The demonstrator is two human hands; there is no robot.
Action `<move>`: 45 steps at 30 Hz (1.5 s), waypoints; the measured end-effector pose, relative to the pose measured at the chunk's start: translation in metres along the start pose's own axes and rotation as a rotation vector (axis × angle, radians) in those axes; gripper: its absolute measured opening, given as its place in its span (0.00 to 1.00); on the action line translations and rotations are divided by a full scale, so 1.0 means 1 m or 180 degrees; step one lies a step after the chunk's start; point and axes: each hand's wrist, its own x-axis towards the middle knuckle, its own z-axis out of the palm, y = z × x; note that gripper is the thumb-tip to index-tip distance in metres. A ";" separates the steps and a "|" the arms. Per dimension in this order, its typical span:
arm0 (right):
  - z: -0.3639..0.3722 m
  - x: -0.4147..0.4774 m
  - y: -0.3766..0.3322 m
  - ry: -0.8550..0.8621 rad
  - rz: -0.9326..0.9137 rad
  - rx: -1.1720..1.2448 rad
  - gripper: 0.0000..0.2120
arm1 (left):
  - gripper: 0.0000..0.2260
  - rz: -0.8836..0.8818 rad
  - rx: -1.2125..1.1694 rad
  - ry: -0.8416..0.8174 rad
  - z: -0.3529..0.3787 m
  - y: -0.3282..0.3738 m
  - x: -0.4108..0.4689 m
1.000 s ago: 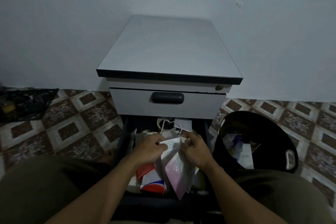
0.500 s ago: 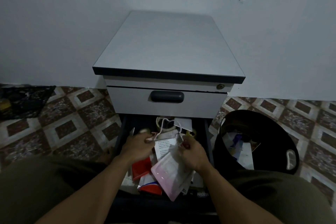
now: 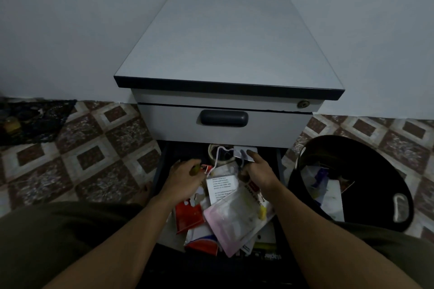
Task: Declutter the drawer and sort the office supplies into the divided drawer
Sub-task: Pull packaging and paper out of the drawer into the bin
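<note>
Both my hands are in the one open drawer [image 3: 161, 166] under the cabinet's [image 3: 225, 40] closed one. My left hand [image 3: 184, 177] curls round a small yellowish thing [image 3: 195, 169]. My right hand [image 3: 259, 171] lays its forefinger on one white card [image 3: 242, 153] at the back; I cannot tell whether it pinches it. Among the clutter lie two red packets [image 3: 189, 216], one pink-edged pouch [image 3: 231, 223], one printed slip [image 3: 223, 186] and one tape roll [image 3: 215, 151]. One black bin [image 3: 375, 171] stands at my right.
</note>
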 end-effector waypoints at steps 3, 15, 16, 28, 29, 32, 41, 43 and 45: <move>0.005 0.003 -0.002 -0.0041 0.0035 0.0040 0.32 | 0.23 -0.0049 -0.0006 -0.0038 0.002 -0.002 0.001; 0.000 -0.008 0.006 0.0173 -0.0354 -0.0144 0.20 | 0.24 -0.0028 -0.0095 -0.0090 0.002 -0.007 0.002; -0.001 -0.011 0.008 0.0237 -0.0343 0.0068 0.23 | 0.25 -0.0041 -0.0135 -0.0100 0.000 -0.007 0.001; 0.000 -0.065 0.033 0.1112 -0.0213 0.0918 0.06 | 0.27 -0.0186 -0.0465 -0.0339 -0.008 -0.005 -0.026; 0.001 -0.068 0.036 0.0993 -0.0216 0.0509 0.06 | 0.30 -0.0188 -0.0431 -0.0426 -0.008 -0.005 -0.028; 0.005 -0.080 0.035 0.0740 -0.0191 -0.0505 0.03 | 0.33 -0.0053 0.0125 -0.0446 -0.008 -0.008 -0.029; 0.010 -0.097 0.038 0.0588 0.0098 -0.1928 0.30 | 0.19 0.0089 0.0304 -0.0575 -0.004 -0.003 -0.039; 0.012 -0.098 0.037 0.0529 0.0335 -0.1915 0.34 | 0.17 0.0169 0.0553 -0.0474 -0.005 -0.004 -0.038; 0.013 -0.097 0.037 0.0406 0.0474 -0.2014 0.35 | 0.16 0.0084 0.0742 -0.0436 -0.005 -0.001 -0.038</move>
